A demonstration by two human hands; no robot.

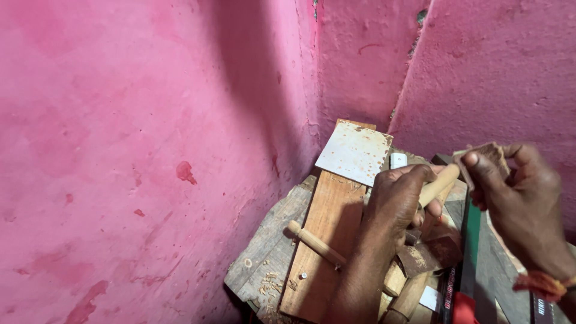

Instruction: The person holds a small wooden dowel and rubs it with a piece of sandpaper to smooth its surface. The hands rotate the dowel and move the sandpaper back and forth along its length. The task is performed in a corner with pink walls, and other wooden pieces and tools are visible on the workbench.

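My left hand (399,201) grips a round pale wooden dowel (441,182), whose end points up and right. My right hand (519,195) pinches a small brown piece of sandpaper (489,155) against that end of the dowel. Both hands hover over a cluttered wooden work surface (270,252) in a corner of pink walls. A second, similar dowel (315,243) lies loose on a reddish-brown plank (327,225), just left of my left forearm.
A speckled white square sheet (355,153) lies on the plank's far end. Wood offcuts (429,252) pile under my hands. A green and black tool (468,252) with a red part lies at the right. Wood shavings (267,282) dot the surface's near edge. Pink walls (150,150) close in at left and behind.
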